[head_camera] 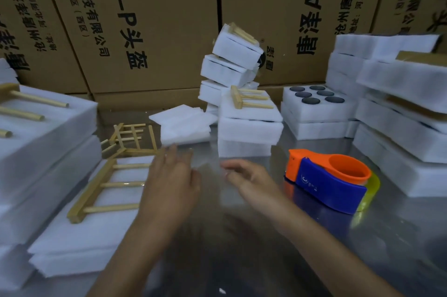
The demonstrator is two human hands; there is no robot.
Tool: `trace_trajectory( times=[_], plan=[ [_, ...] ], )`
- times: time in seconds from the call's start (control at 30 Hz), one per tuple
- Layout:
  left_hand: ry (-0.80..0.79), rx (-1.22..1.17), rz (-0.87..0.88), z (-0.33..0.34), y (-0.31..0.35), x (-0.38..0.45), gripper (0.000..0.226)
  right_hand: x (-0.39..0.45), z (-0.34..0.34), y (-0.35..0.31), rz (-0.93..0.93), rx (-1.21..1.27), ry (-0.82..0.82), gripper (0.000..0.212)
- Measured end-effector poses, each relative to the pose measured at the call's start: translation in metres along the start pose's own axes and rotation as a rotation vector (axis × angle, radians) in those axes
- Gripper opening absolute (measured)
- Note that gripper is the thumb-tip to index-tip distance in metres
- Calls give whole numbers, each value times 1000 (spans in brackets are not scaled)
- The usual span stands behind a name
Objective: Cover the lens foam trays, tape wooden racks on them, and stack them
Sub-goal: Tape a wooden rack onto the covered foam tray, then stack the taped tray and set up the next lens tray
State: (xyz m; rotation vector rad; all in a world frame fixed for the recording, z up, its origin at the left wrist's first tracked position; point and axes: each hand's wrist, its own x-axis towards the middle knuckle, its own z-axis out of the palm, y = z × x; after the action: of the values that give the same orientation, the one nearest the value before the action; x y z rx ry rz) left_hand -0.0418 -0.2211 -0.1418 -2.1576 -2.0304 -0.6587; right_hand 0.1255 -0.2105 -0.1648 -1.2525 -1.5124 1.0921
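Both hands loose and holding nothing above the table, left hand nearer the wooden rack at nine o'clock, sticks pointing toward it, right hand farther off.

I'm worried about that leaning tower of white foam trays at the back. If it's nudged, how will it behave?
The leaning stack of white foam trays looks apt to topple: its upper trays sit tilted and offset. Foam probably makes it light, so a slight push might shift it.
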Motion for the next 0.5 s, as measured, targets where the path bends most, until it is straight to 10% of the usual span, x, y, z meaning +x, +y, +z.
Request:
trace_trajectory(
  times=[0.23, 0.5],
  plan=[
    [78, -252, 545, 26, 160, 66, 52, 31, -143, -18, -101, -180, 390, 23],
    [-358, -233, 223, 94, 267, 194, 70, 105, -254, 7, 133, -713, 383, 60]
  ],
)
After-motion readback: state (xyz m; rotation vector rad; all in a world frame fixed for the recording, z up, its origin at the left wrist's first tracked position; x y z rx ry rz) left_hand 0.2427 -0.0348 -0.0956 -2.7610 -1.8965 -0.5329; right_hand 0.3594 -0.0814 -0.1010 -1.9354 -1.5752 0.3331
